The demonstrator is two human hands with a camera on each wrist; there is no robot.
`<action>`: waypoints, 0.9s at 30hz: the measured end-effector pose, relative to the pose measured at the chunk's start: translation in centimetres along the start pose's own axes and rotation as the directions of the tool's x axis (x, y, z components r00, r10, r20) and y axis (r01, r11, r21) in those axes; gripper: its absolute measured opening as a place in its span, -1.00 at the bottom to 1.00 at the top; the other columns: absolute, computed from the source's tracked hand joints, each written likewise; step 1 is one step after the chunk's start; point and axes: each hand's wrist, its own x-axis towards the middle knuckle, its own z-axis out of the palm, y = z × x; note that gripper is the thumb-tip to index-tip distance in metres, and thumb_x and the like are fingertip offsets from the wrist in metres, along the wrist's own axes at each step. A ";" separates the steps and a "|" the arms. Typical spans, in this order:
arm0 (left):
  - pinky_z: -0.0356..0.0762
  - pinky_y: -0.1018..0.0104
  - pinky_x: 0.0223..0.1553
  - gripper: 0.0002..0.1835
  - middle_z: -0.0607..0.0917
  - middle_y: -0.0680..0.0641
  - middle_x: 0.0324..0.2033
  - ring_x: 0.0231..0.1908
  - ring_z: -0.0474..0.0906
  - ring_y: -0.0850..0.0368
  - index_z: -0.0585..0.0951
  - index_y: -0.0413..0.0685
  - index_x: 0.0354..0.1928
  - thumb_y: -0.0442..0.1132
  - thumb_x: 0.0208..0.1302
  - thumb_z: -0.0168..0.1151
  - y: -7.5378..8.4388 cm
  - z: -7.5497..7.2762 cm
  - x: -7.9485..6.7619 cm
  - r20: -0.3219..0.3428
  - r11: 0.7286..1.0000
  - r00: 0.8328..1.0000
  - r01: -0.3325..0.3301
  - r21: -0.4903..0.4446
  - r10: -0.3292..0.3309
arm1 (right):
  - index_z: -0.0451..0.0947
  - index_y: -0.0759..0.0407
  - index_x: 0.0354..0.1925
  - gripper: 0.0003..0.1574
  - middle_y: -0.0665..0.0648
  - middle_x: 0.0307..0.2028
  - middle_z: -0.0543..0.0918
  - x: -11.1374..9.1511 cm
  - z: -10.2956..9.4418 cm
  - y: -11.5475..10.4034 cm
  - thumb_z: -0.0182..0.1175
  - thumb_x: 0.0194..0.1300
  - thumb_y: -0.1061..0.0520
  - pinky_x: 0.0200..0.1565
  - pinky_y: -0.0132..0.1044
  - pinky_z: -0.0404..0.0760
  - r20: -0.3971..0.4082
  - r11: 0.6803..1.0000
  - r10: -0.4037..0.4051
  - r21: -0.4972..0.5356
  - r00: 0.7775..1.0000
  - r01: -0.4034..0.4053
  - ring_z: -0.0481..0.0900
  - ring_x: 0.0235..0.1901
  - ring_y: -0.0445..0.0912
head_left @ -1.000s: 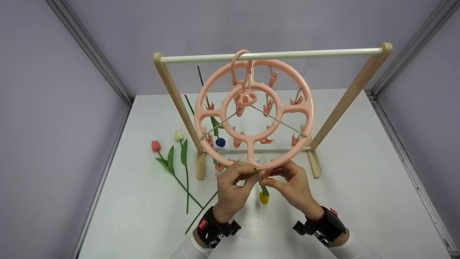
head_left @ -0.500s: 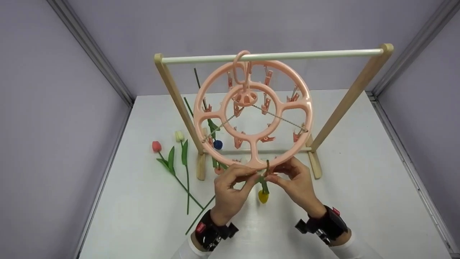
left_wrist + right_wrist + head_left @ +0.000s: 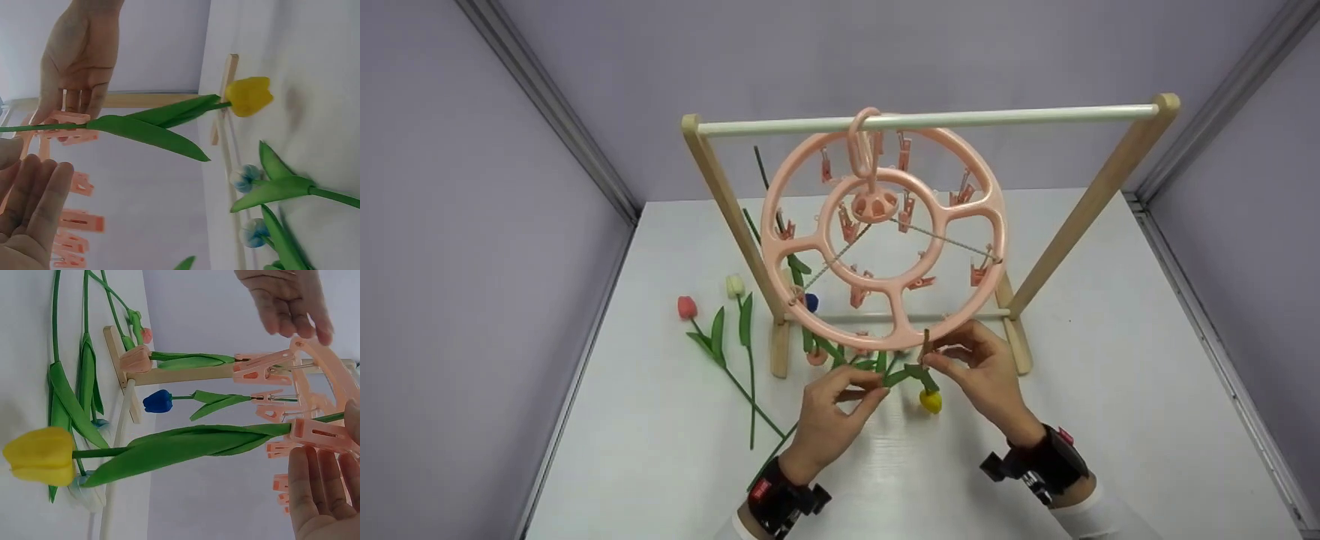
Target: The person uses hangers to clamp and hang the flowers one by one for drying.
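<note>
A yellow artificial tulip (image 3: pixel 42 455) hangs head down, its stem in the jaws of a pink clothespin (image 3: pixel 315 433) at the near rim of the round pink hanger (image 3: pixel 900 341). My right hand (image 3: pixel 986 379) pinches that clothespin between thumb and fingers. The stem's cut end sticks up past the rim in the head view. My left hand (image 3: pixel 832 420) is left of the flower, fingers extended and holding nothing. In the right wrist view, a blue tulip (image 3: pixel 157 401) and a pale pink tulip (image 3: pixel 136 359) hang from other clothespins.
A wooden stand with a white bar (image 3: pixel 997 116) carries the hanger. On the table's left lie a red tulip (image 3: pixel 687 307) and a white tulip (image 3: pixel 735 286). Blue-white tulips (image 3: pixel 246 178) lie under the hanger. Several bare clothespins (image 3: pixel 905 212) dangle from the rings.
My left hand has drawn away from the stem, left and toward me. The hanger has turned slightly counterclockwise; the right hand and yellow tulip have shifted a little to the right.
</note>
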 end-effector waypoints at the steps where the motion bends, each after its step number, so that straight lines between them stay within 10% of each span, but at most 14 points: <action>1: 0.82 0.37 -0.17 -0.83 0.82 -0.06 -0.16 -0.16 0.81 0.10 0.76 -0.04 -0.06 -0.23 0.36 0.47 -0.3 -0.1 -0.2 0.025 0.999 0.999 0.038 0.022 -0.039 | 0.59 0.52 -0.01 -0.58 -0.06 -0.14 0.79 0.1 0.0 0.1 0.42 0.14 0.56 -0.06 -0.42 0.79 -0.003 1.000 0.007 0.007 1.000 -0.007 0.77 -0.14 -0.22; 8: 0.76 0.51 -0.14 -0.81 0.83 -0.03 -0.15 -0.14 0.80 0.17 0.75 -0.02 -0.03 -0.19 0.38 0.46 -2.2 -0.9 -1.5 0.128 0.965 0.968 0.191 0.180 -0.215 | 0.63 0.46 0.03 -0.60 0.04 -0.10 0.80 0.4 0.0 0.4 0.43 0.21 0.49 -0.05 -0.40 0.80 -0.012 0.999 0.054 -0.003 0.998 -0.054 0.78 -0.11 -0.19; 15: 0.84 0.24 -0.13 -0.81 0.82 -0.18 -0.16 -0.16 0.79 0.03 0.75 -0.13 -0.06 -0.25 0.36 0.46 -4.1 -1.2 -2.6 0.156 0.926 0.947 0.226 0.302 -0.282 | 0.62 0.49 0.01 -0.62 0.02 -0.11 0.79 0.2 -0.2 0.8 0.41 0.21 0.50 -0.07 -0.43 0.79 -0.027 0.998 0.066 -0.012 0.997 -0.066 0.78 -0.11 -0.21; 27: 0.61 0.30 -0.25 -0.77 0.74 -0.04 -0.30 -0.26 0.64 0.16 0.75 -0.19 -0.15 -0.23 0.23 0.55 -7.2 -1.3 -5.0 0.165 0.746 0.863 0.300 0.595 -0.478 | 0.62 0.54 -0.05 -0.68 0.01 -0.15 0.79 -1.3 -1.5 1.2 0.41 0.21 0.51 -0.07 -0.45 0.78 -0.056 0.993 0.115 -0.011 0.992 -0.116 0.76 -0.15 -0.21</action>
